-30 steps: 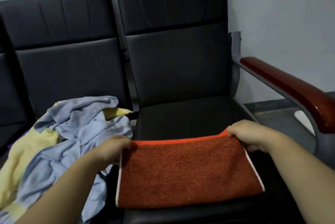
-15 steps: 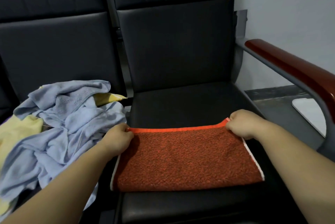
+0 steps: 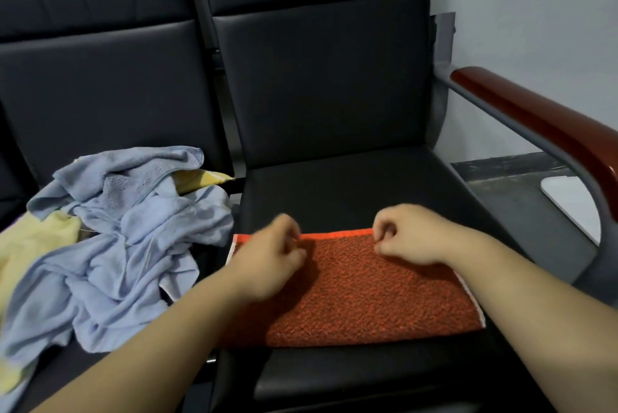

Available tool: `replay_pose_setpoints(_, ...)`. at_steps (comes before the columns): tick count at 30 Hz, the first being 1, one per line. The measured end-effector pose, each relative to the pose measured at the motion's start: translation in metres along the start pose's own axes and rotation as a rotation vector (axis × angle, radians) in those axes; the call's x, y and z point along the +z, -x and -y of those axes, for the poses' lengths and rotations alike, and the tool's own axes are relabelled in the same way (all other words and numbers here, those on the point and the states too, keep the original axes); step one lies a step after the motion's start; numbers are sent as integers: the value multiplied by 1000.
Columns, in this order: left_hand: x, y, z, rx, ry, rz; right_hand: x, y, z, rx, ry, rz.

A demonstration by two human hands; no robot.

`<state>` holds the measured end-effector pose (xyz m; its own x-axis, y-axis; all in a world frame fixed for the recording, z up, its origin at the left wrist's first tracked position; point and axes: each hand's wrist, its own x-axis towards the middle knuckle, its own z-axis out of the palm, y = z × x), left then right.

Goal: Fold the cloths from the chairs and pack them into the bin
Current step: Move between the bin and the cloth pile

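Red cloth (image 3: pixel 368 295), folded into a wide band, lay flat on a black chair seat (image 3: pixel 334 185), its long axis running left to right across the person's front. Both hands were over the cloth's far edge: left hand (image 3: pixel 271 262) near its left end, right hand (image 3: pixel 408 235) just right of its middle, equally close. Fingers of both were curled; the left was blurred, and whether either pinched the edge could not be told. Left of the cloth, on the neighbouring seat, sat a crumpled pile of blue and yellow cloths (image 3: pixel 127 228). Right of it rose a wooden armrest (image 3: pixel 535 118), then grey floor (image 3: pixel 501 185). No bin showed.
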<state>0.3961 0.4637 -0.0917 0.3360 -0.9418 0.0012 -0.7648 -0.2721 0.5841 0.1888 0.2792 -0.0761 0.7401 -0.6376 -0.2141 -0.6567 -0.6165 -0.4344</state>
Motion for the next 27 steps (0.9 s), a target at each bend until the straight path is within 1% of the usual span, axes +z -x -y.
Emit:
replay_pose_setpoints(1, 5, 5, -9, 69, -21, 125, 5, 1, 4, -10, 39, 64)
replay_pose_setpoints(2, 9, 8, -15, 138, -87, 211, 9, 1, 6, -8, 75, 78)
replay_pose_setpoints(3, 13, 6, -17, 190, -171, 254, 11, 1, 8, -1, 95, 56)
replay_pose_setpoints(4, 15, 3, -18, 195, -274, 273, 12, 1, 10, 11, 101, 18)
replay_pose_setpoints(7, 18, -22, -8, 36, -565, 274, 16, 1, 17, 56, 106, -70)
replay_pose_setpoints(8, 20, -30, -2, -11, -628, 213, 17, 3, 20, 61, 107, -69)
replay_pose_setpoints(10, 19, -40, 9, -37, -701, -72, 22, 6, 28, 47, 81, -24)
replay_pose_setpoints(11, 17, -40, 12, -70, -688, -207, 25, 9, 33, 32, 58, 8)
replay_pose_setpoints(12, 15, -39, 15, -116, -630, -317, 29, 12, 39, 17, 42, 32)
replay_pose_setpoints(13, 14, -38, 17, -171, -529, -366, 32, 14, 43, -4, 37, 37)
replay_pose_setpoints(15, 15, -31, 21, -284, -263, -320, 39, 15, 47, -38, 27, 7)
replay_pose_setpoints(16, 16, -27, 23, -315, -133, -254, 40, 15, 47, -48, 12, -14)
replay_pose_setpoints(17, 16, -19, 21, -305, -25, -186, 41, 15, 47, -57, -6, -21)
replay_pose_setpoints(19, 14, -3, 12, -193, 189, -36, 38, 16, 46, -67, -27, -20)
replay_pose_setpoints(20, 13, 6, 7, -152, 356, 72, 37, 16, 45, -67, -29, -8)
replay_pose_setpoints(22, 5, 21, 0, -151, 671, 312, 35, 17, 44, -56, -81, 65)
replay_pose_setpoints(23, 0, 25, 0, -135, 745, 396, 33, 18, 43, -46, -138, 120)
replay_pose_setpoints(25, -8, 28, 4, -67, 835, 464, 29, 21, 41, -33, -214, 223)
replay_pose_setpoints(27, -12, 28, 7, -55, 872, 417, 26, 25, 40, -70, -130, 289)
